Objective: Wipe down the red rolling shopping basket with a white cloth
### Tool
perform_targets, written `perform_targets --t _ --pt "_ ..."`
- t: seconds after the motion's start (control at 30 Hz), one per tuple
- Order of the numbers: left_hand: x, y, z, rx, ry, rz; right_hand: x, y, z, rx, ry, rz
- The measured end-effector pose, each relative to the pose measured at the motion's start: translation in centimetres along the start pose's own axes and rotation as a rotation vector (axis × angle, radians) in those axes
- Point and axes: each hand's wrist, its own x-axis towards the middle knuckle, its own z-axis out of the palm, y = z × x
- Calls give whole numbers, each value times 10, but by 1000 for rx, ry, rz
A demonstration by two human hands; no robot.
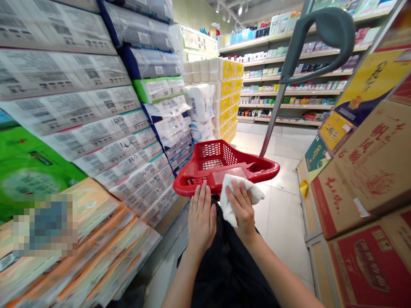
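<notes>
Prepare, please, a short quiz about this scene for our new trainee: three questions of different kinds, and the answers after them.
1. Multiple choice: what is under the right grip?
A) a cardboard box
B) a white cloth
C) a green package
2. True or false: the grey handle rises higher than the red basket.
3. Fill the gap: the brown cardboard boxes are stacked on the ____ side of the picture.

Key: 1. B; 2. True; 3. right
</notes>
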Motion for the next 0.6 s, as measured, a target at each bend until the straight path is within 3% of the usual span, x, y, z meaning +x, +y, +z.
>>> perform_targets --t 0.2,0.4,0.6 --pt "-1 0 -1 -10 5 4 7 -14 5 -43 -46 -150" --pt "1 0 -1 1 -13 2 3 28 -15 -47 -80 -217" --pt "1 1 0 -2 3 -1 -3 68 -31 -11 37 -89"
